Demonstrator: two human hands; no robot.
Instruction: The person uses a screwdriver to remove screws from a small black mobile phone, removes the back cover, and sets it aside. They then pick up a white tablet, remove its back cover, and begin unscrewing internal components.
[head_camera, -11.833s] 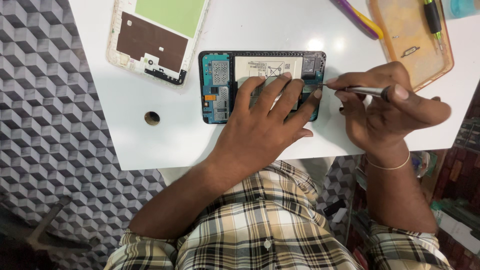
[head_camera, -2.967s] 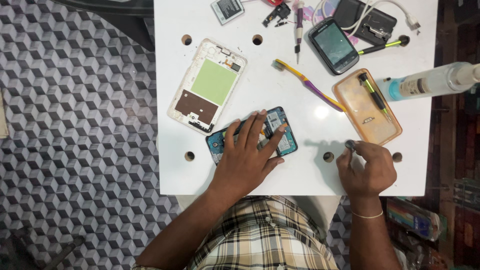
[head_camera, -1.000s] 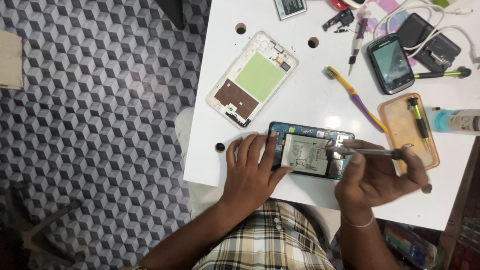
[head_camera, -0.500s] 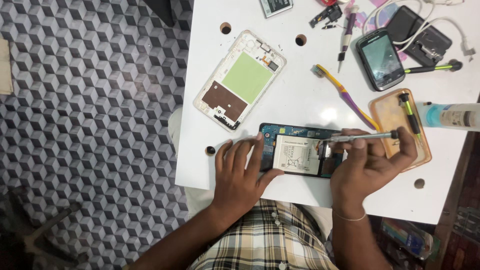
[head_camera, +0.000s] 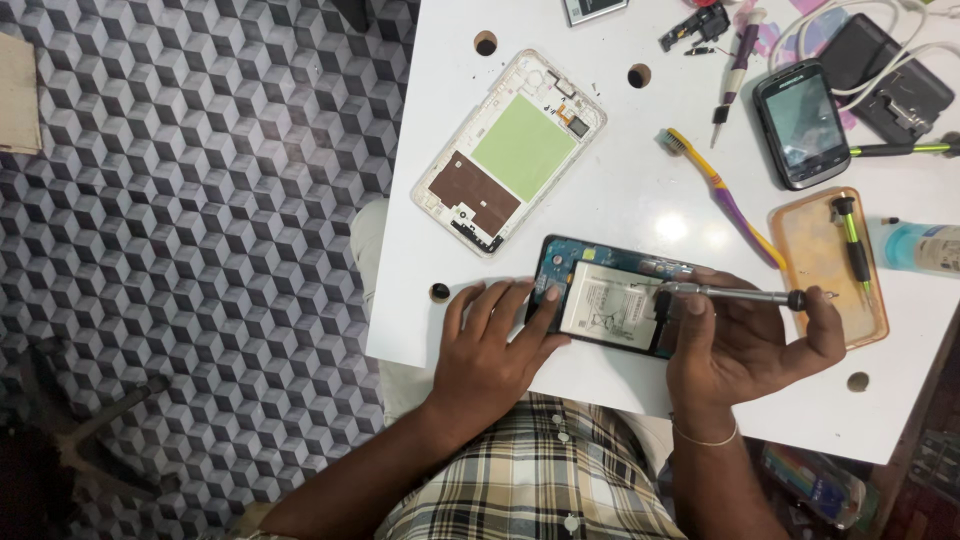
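**Screwdriver on the open tablet**

Here the opened tablet (head_camera: 612, 307) lies near the front edge of the white table (head_camera: 620, 200), its white battery (head_camera: 608, 312) facing up amid blue-green boards. The left hand (head_camera: 497, 352) rests flat at the tablet's left end, fingers spread and holding nothing, with the fingertips (head_camera: 551, 292) pressing on the frame beside the battery. The right hand (head_camera: 745, 340) is closed around a metal screwdriver (head_camera: 730, 294), which lies almost level across the tablet's right end; its tip sits at the battery's right edge, though I cannot tell exactly what it touches.

Just above and to the left lies the white back cover (head_camera: 510, 152), showing green and brown patches. To the right an orange case (head_camera: 828, 262) holds a green screwdriver (head_camera: 854, 247). A toothbrush (head_camera: 715, 192) lies between cover and case, and a dark phone (head_camera: 801, 122) sits further back.
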